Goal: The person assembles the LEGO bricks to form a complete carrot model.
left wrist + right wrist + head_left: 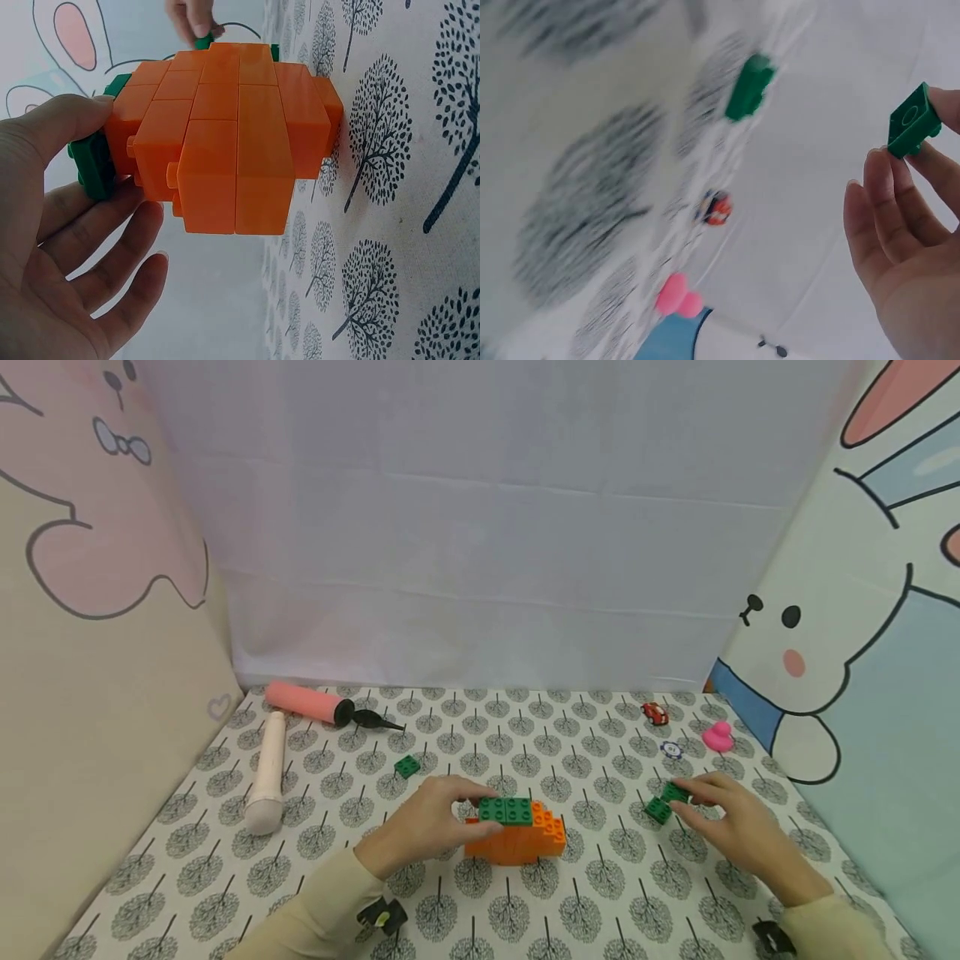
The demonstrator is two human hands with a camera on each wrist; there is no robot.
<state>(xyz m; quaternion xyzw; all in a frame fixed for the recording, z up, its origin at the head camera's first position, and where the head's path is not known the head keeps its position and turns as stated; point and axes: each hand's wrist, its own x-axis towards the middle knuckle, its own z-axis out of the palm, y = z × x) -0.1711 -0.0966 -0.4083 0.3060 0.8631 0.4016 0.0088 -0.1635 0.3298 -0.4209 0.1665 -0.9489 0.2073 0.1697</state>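
My left hand (438,822) grips the green top of an orange toy-brick build (513,845), with thumb and a finger at opposite ends of the green bricks (506,811). In the left wrist view the orange side (217,142) is stepped, and the other fingers are spread beside it. My right hand (738,822) pinches a green brick (915,124) between thumb and fingertips, raised off the cloth, its hollow underside showing in the right wrist view. A second green brick (657,810) lies on the cloth close by the right thumb.
A loose green brick (407,767) lies left of centre. Further left are a pink pump (307,702) with a black nozzle and a pale microphone-shaped toy (267,777). At the right lie a red toy car (655,714), a round chip (671,750) and a pink duck-like toy (717,737).
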